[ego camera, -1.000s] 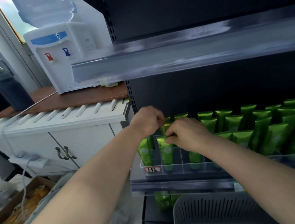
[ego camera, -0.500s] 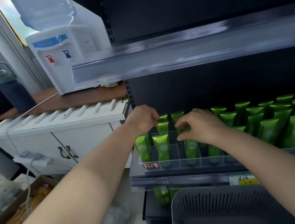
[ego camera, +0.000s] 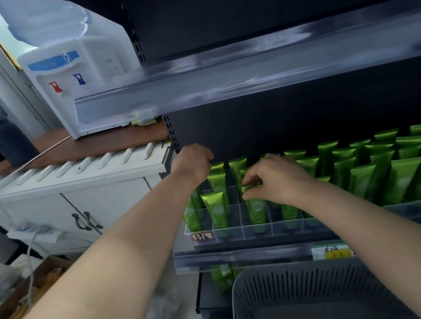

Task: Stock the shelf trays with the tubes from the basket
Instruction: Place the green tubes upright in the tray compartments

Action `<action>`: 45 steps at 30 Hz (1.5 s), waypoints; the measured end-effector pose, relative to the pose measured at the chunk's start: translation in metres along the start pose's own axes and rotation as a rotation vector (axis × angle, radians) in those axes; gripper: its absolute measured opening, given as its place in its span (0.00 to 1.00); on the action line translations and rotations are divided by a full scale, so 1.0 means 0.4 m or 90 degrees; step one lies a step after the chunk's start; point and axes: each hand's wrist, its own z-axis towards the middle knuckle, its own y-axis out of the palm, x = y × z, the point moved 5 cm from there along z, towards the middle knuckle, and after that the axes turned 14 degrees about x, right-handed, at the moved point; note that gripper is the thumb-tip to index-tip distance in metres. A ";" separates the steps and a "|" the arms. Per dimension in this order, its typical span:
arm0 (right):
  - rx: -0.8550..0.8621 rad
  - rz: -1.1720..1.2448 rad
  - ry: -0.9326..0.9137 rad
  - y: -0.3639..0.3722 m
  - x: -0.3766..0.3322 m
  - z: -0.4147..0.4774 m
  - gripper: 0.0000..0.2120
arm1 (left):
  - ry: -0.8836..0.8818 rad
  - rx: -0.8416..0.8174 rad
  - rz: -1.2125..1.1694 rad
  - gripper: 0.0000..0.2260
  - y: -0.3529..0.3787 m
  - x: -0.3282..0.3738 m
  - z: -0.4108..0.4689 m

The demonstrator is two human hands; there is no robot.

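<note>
Logging a shift since a second ago: right hand [ego camera: 280,178] sliding rightward along the row, parting from left hand [ego camera: 191,161] after nearly touching it.

Noting at far left a dark bottle [ego camera: 3,136] standing on a brown board [ego camera: 101,146] beside a white water dispenser [ego camera: 74,69], both sitting above a white cabinet [ego camera: 80,196].

Finding left hand reaching to the back left corner of the clear tray [ego camera: 236,229], curling its fingers tight over the tube tops there. Failing to see the fingertips behind the knuckles, so unable to tell whether it is gripping anything.

Counting green tubes [ego camera: 217,204] standing upright, crimped ends up, in the tray's compartments on the shelf.

Seeing right hand just right of that, pinching the crimped top of one front tube [ego camera: 256,211] between thumb and forefinger, keeping the other fingers loosely bent. Placing this front tube in the third front compartment from the left.

Recording further rows of green tubes leaning at far right.

Spotting a grey slotted basket [ego camera: 305,291] sitting below the shelf edge [ego camera: 238,256], under the right forearm.
</note>
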 end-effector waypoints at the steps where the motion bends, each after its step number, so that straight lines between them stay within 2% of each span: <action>1: -0.002 -0.004 -0.002 0.003 0.000 0.000 0.17 | -0.003 -0.007 0.014 0.13 0.007 -0.004 0.004; 4: -0.010 -0.018 -0.006 0.007 0.004 -0.001 0.18 | -0.013 -0.014 0.064 0.11 0.024 -0.005 0.011; 9: -0.010 -0.026 -0.010 -0.006 0.010 -0.009 0.18 | 0.002 0.057 0.074 0.12 0.036 0.004 0.018; 16: -0.033 -0.042 -0.001 0.003 0.011 -0.012 0.21 | -0.070 0.040 -0.009 0.10 0.031 -0.030 0.008; 20: -0.026 -0.059 -0.008 -0.001 0.012 -0.018 0.17 | -0.076 0.052 -0.069 0.11 0.023 -0.033 -0.001; 29: 0.050 -0.009 0.002 0.028 -0.009 -0.016 0.10 | 0.002 0.083 -0.135 0.09 0.003 0.022 -0.024; 32: 0.020 -0.004 0.011 0.029 -0.001 -0.014 0.14 | 0.052 0.066 -0.159 0.08 0.001 0.055 -0.028; 36: -0.029 -0.048 0.015 0.012 0.020 -0.022 0.27 | 0.126 -0.019 -0.145 0.10 0.018 0.112 -0.036; 40: -0.008 -0.058 0.018 -0.002 0.052 -0.026 0.25 | 0.135 -0.053 -0.103 0.10 0.048 0.139 -0.034; 45: 0.006 -0.057 0.018 -0.007 0.076 -0.033 0.22 | 0.122 -0.035 -0.060 0.09 0.050 0.128 -0.030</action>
